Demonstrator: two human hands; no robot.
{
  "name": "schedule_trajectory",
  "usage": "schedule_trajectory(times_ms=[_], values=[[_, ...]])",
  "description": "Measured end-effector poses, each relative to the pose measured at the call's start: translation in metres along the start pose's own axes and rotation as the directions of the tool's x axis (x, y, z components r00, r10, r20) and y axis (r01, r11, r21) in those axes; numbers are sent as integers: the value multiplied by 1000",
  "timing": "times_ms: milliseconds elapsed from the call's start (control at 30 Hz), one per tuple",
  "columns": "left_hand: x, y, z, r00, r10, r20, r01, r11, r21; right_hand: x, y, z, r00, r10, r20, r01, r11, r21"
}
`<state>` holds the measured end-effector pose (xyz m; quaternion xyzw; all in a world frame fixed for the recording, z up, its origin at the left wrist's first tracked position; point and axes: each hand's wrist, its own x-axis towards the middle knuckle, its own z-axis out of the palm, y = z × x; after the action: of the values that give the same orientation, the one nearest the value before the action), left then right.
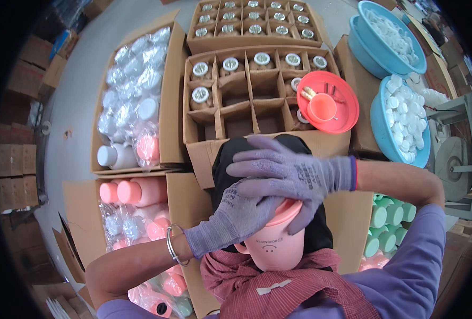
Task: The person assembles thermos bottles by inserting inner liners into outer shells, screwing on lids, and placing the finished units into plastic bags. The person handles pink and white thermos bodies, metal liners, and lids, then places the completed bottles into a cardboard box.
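A pink cup (275,247) with a printed smiling face stands tilted in my lap, between my knees. My left hand (241,212), in a purple-grey knit glove, curls over the left side of its top. Laid across it from the right is my gloved right hand (289,173), its thumb down the cup's right side by the rim and its fingers stretched over the left hand. Both hands press on the cup. They hide most of its top, so I cannot tell what is inside.
Ahead is a divided carton (268,138) with silver-topped bottles and a red tray (347,114) on it. Wrapped cups fill a carton (164,106) at left. Pink bottles (145,191) lie nearer. Blue basins (376,122) of white caps and rings stand right, above green cups (387,242).
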<state>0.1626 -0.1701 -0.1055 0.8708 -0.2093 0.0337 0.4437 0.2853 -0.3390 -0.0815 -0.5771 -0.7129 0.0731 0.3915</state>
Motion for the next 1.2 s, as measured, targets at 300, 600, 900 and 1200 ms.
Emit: schedule_trajectory(times_ms=[300,600,900,1200], values=[[12,-44,-7,998,21,-61,-55,771,-634,29,-51,20,785,614,-75,-607,788,98],[20,7,-44,993,-109,48,116,975,-192,19,14,-36,985,-3,175,13,998,-54],[-16,-63,-2,917,398,-20,-380,858,-347,35,-49,29,803,596,11,-594,801,-71],[-6,-37,-17,991,-119,65,136,863,-487,15,-31,32,928,270,-257,-260,963,75]])
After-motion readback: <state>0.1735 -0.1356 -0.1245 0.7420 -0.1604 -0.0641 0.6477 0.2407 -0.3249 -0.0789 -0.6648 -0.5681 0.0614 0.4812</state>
